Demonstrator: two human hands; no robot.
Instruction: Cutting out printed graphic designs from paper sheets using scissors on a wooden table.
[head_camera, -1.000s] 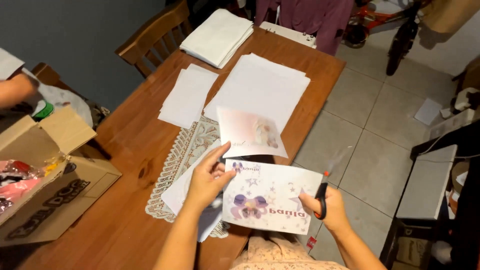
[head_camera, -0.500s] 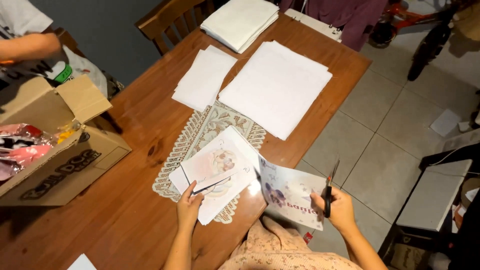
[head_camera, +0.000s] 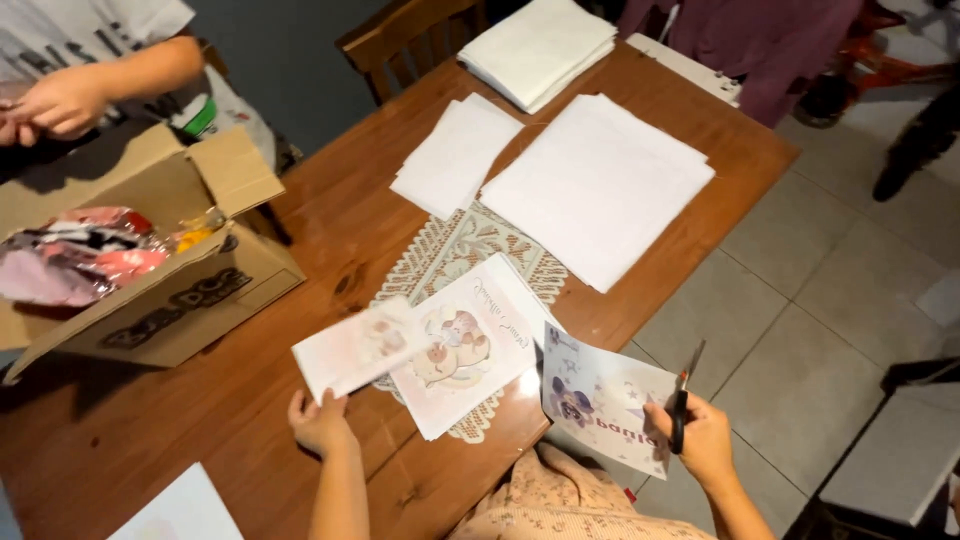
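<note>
My left hand (head_camera: 320, 422) lifts a small printed card (head_camera: 362, 347), slightly blurred. My right hand (head_camera: 703, 440) grips scissors (head_camera: 683, 402) and, it seems, a printed sheet (head_camera: 601, 402). Between the hands, another sheet (head_camera: 470, 340) lies on the tabletop (head_camera: 180, 430).

The desk (head_camera: 300, 230) is warm brown wood. The lace mat (head_camera: 450, 250) is cream with a woven pattern. The stacks of paper (head_camera: 600, 180) are plain white. The printed sheet (head_camera: 470, 340) is pale pink with a brown cartoon figure. The second sheet (head_camera: 600, 400) shows a purple figure and pink letters. The scissors (head_camera: 682, 405) are black. The box (head_camera: 180, 290) is tan cardboard.
</note>
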